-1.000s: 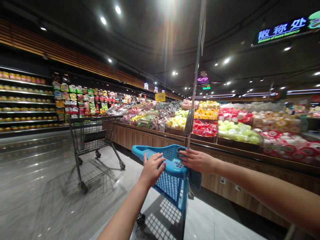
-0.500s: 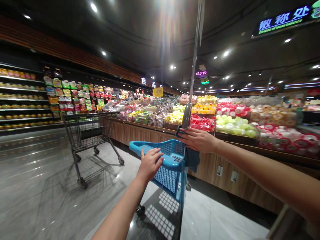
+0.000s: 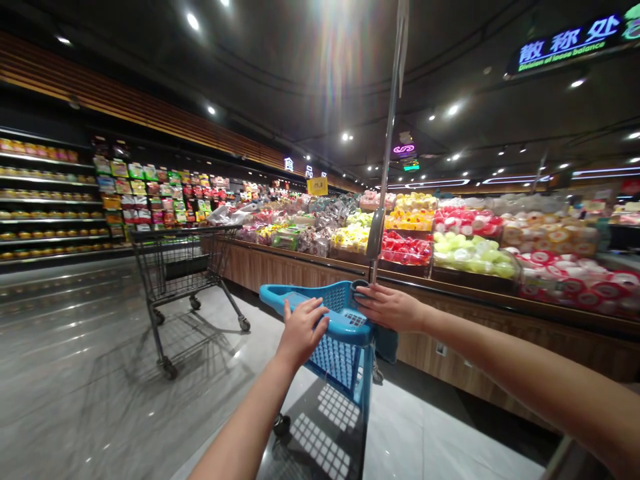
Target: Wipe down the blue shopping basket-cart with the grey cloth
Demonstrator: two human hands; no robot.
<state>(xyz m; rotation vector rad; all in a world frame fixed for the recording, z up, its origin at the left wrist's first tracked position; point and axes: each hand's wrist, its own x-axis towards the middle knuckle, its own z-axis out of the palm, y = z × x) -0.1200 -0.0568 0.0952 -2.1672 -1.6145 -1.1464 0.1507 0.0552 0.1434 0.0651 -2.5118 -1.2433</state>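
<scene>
A small blue plastic shopping cart (image 3: 333,360) stands in front of me. My left hand (image 3: 303,330) lies across its near rim with the fingers spread and the thumb apart. My right hand (image 3: 393,307) is at the cart's right corner, its fingers bent over the top of a dark teal cloth (image 3: 386,343) that hangs down on the outside. The hand covers part of the cloth. Just behind my right fingers rises a thin metal pole (image 3: 391,113) with a dark grey piece (image 3: 375,233) on its lower part.
A black wire shopping cart (image 3: 185,273) stands to the left on the shiny tiled floor. Wood-panelled display counters (image 3: 280,267) with colourful wrapped goods (image 3: 473,255) run along the front and right. Stocked shelves (image 3: 50,195) line the far left.
My right hand has moved down with the top of the cloth, away from the dark grey piece on the pole. My left hand stays on the cart's rim.
</scene>
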